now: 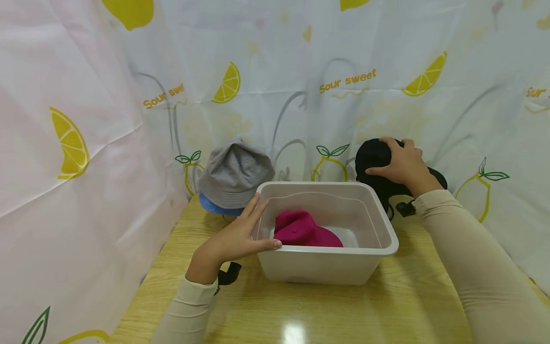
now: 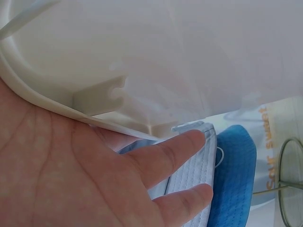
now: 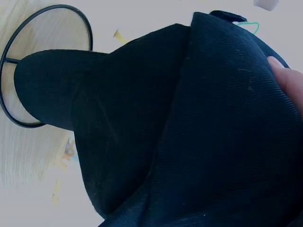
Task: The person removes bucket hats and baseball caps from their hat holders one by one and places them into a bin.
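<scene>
My left hand (image 1: 234, 241) rests at the left front corner of a whitish plastic bin (image 1: 326, 267), thumb on the front rim and fingers stretched along the left side. A magenta cap (image 1: 296, 229) lies inside the bin. Behind the bin on the right, my right hand (image 1: 404, 165) grips the crown of a black cap (image 1: 371, 155) from above, fingers spread over it. The ribbed cloth of this cap fills much of the right wrist view, with one fingertip (image 3: 284, 75) pressing its side.
A grey bucket hat (image 1: 238, 174) stands back left, over a blue brim (image 1: 216, 205). Near these hats a wire ring (image 2: 284, 184) shows in the left wrist view; a black ring (image 3: 87, 28) lies by the black cap. A lemon-print curtain (image 1: 258, 43) hangs around the wooden table (image 1: 240, 310).
</scene>
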